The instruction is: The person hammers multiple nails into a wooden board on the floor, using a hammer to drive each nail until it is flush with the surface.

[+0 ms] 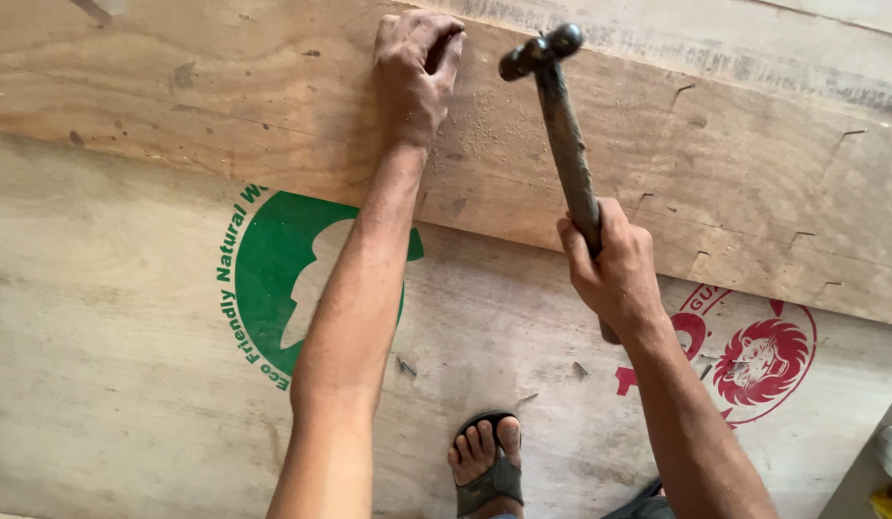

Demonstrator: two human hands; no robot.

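Observation:
My right hand (614, 267) grips the dark handle of a ball-peen hammer (558, 106), whose metal head is raised a little above a long wooden board (225, 106). My left hand (416, 72) rests on the far part of that board with fingers pinched together, seemingly around a small nail that I cannot make out. The hammer head hangs just right of that hand. The board has small saw notches (802, 235) along its right part and sawdust near my left hand.
The board lies on a large plywood sheet (110, 365) with a round green stamp (273, 269) and a red lion stamp (758, 360). Several loose nails (406, 366) lie on the sheet. My sandalled foot (486, 461) stands at the near edge.

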